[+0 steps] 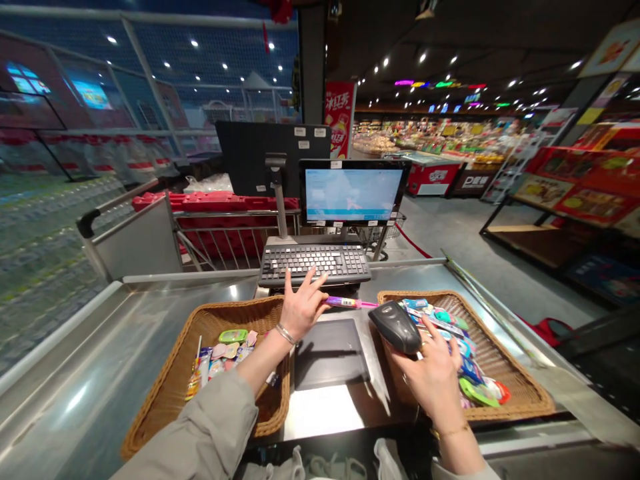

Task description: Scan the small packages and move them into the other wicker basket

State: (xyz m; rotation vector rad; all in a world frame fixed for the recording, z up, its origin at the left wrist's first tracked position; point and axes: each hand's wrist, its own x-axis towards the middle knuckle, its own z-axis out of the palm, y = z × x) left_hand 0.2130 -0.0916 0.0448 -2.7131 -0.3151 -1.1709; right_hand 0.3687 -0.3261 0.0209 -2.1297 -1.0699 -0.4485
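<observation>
My left hand [303,308] pinches a slim purple-and-pink packaged stick [343,302] with a barcode label, between thumb and finger, other fingers spread. The stick lies level above a dark flat plate [333,353] in the counter. In my right hand [436,373] is a black barcode scanner [395,325]; its head points left, close to the pink end of the stick, and its grip is hidden by my hand. Below my left arm, a wicker basket [200,317] holds several small colourful packages. Another wicker basket [530,393], partly behind my right hand, holds more packaged goods.
A keyboard [315,260] sits just beyond my left hand, with a lit monitor [355,193] behind it and a second, dark-backed monitor [267,157] to the left. The metal counter [75,387] extends left. Plastic bags [320,467] hang at the near edge.
</observation>
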